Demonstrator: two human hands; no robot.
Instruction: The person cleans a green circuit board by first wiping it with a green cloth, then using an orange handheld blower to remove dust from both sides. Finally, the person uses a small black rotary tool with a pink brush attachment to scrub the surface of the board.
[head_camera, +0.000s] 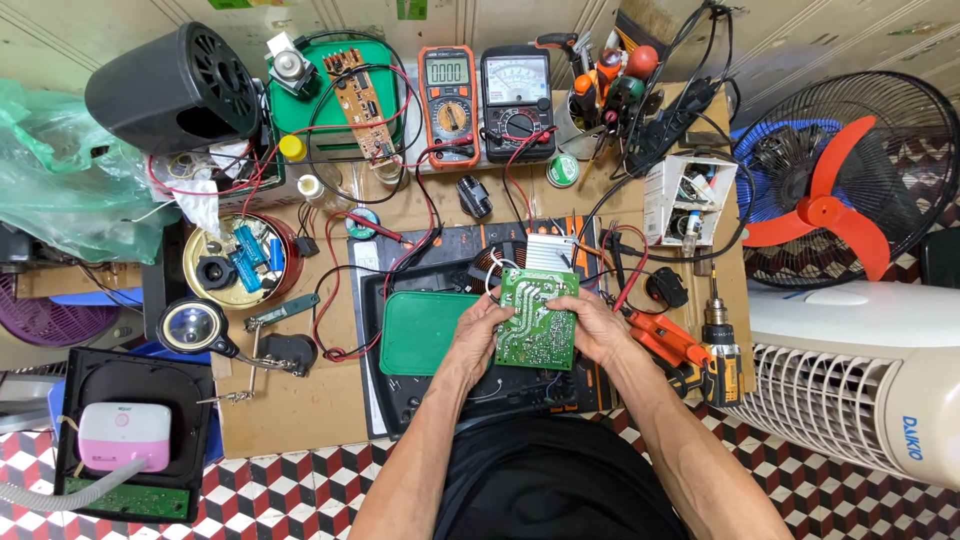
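My left hand (478, 335) and my right hand (600, 328) hold a green circuit board (538, 315) between them by its side edges, solder side up. A ribbed silver heat sink (551, 253) sits at the board's far edge, and thin wires run from the board down into the open black appliance base (420, 400) beneath it. A copper coil (490, 262) shows just beyond the board on the left. A green pad (420, 330) lies inside the base beside my left hand.
Two multimeters (450, 95) (516, 95) stand at the back with red and black leads trailing forward. A round tin of parts (235, 262) and a magnifier (193, 326) lie left. An orange drill (700, 350), a red-bladed fan (835, 200) and a white cooler (870, 370) are right.
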